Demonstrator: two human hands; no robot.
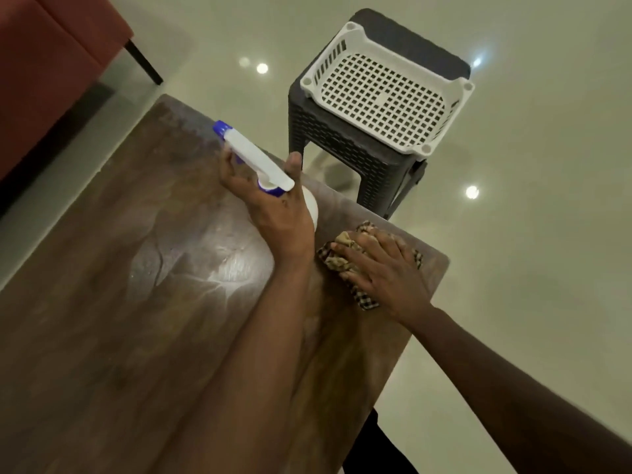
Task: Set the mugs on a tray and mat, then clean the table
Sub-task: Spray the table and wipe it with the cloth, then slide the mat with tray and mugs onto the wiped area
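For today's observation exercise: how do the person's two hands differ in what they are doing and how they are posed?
The left hand is curled around a white and blue spray bottle, lifted off the wooden table; the right hand lies flat, fingers spread, pressing a checked cloth onto the table. The left hand reaches further from the person; the right hand sits near the table's edge. Both are bare.

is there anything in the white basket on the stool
No, the white basket on the dark stool shows only its bare perforated bottom, with nothing inside.
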